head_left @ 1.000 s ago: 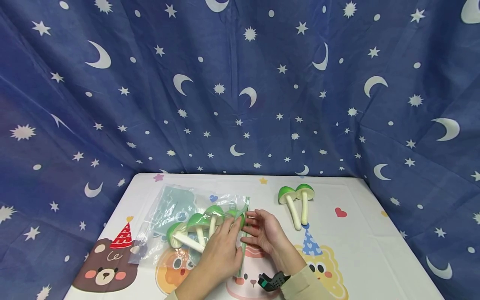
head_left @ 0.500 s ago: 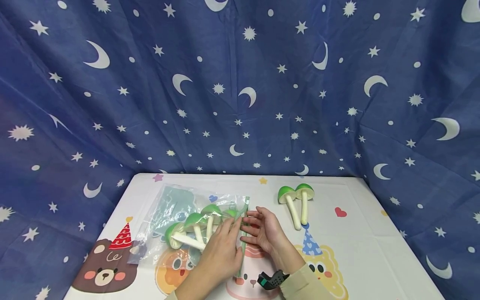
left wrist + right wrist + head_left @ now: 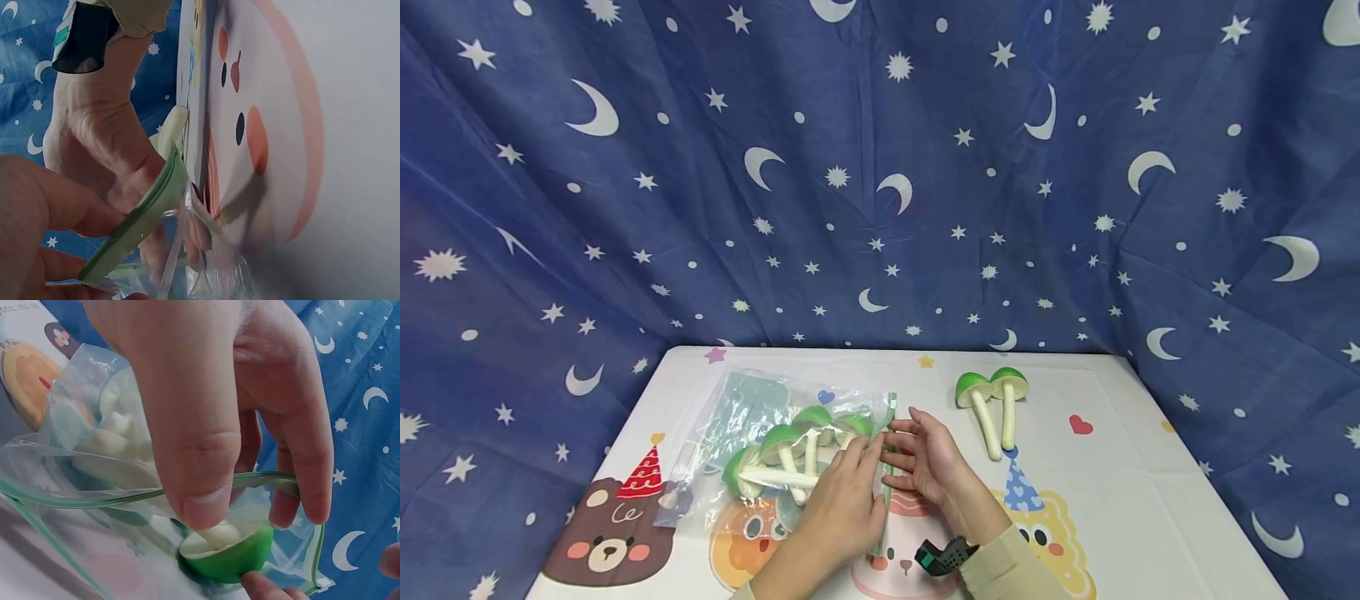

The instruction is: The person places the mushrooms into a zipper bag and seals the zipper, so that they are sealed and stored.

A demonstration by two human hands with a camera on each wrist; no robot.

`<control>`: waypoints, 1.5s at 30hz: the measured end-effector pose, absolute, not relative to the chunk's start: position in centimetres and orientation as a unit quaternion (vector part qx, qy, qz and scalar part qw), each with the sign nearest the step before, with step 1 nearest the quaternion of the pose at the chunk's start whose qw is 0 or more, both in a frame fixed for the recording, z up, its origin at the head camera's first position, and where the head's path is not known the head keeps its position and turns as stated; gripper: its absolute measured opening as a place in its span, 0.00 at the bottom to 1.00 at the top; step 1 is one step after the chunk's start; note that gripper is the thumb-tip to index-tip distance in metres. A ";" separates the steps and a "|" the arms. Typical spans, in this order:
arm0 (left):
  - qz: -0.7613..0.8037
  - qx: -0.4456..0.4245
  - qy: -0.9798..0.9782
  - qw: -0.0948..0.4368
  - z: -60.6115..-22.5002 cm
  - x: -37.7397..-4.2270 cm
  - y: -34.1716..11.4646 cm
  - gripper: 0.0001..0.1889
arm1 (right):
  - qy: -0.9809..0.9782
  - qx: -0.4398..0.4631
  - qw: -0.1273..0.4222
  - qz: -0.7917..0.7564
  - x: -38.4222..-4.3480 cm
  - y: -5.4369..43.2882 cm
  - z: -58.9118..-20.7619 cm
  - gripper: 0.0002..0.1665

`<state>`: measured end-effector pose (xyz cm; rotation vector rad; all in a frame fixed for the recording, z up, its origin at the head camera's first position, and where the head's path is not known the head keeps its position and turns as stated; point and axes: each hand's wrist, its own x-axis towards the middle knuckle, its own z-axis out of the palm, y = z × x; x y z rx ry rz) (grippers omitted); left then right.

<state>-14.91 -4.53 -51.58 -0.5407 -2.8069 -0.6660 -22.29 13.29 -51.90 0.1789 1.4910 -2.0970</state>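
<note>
A clear zip bag [image 3: 696, 496] with a green zip strip [image 3: 134, 222] lies flat at centre-left. Several toy mushrooms with green caps [image 3: 781, 440] and pale stems show through it. My left hand [image 3: 844, 496] lies over the mouth end, its thumb and fingers pinching the upper zip edge and raising it. My right hand [image 3: 934, 467] stands at the mouth with loosely bent, spread fingers. In the right wrist view, one right fingertip [image 3: 265, 589] touches the green cap of a mushroom [image 3: 231, 565] just inside the mouth. Its stem end is partly hidden by my left thumb.
Two loose mushrooms [image 3: 991, 408] lie side by side at the back right of the table. The white tablecloth [image 3: 1138, 492] carries printed cartoon animals. A blue curtain [image 3: 880, 283] with moons and stars hangs behind and at both sides.
The mushrooms in the bag have shifted left, deeper inside. The one near the mouth has moved left too. My right hand has edged slightly up; my left hand has hardly moved.
</note>
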 end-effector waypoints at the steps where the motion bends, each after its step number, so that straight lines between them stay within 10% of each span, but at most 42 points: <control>1: -0.225 -0.184 -0.951 0.104 -51.6 -14.9 -4.5 0.43 | 0.555 0.063 0.281 -0.781 -22.3 13.3 -51.8 0.42; 45: -0.234 -0.188 -0.946 0.123 -51.6 -14.7 -4.7 0.43 | 0.518 0.015 0.314 -0.795 -21.8 12.5 -52.9 0.53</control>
